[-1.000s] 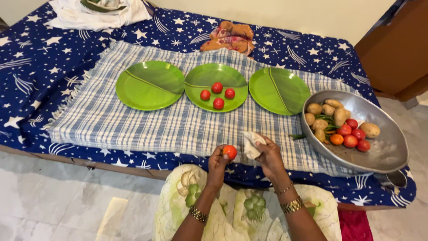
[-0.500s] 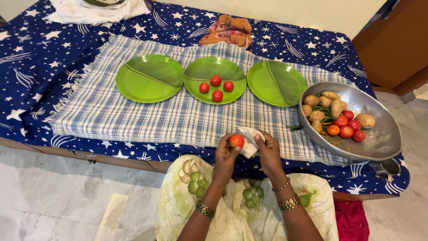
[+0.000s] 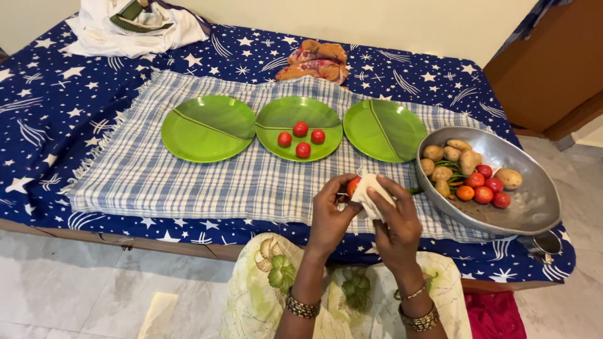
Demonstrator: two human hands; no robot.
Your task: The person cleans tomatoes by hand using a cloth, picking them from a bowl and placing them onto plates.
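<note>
Holding a small red tomato (image 3: pixel 353 186) in the fingers of the left hand (image 3: pixel 331 216), the person presses a folded white cloth (image 3: pixel 370 194) against it with the right hand (image 3: pixel 396 223); both hands are closed, the left around the tomato, the right around the cloth, and they meet just above the near edge of the checked cloth (image 3: pixel 188 182) spread on the bed (image 3: pixel 56 107).

By its look, the tomato is light, smooth-skinned and a little slippery, and soft enough to bruise or split under a hard pinch. It seems best cradled around its round sides with several fingertips rather than squeezed from two points. The white cloth is limp and gives grip.

Beyond the hands lie three green plates; the middle plate (image 3: pixel 282 116) carries four more tomatoes. To the right of the hands sits a metal bowl (image 3: pixel 534 201) with potatoes, tomatoes and green chillies.
</note>
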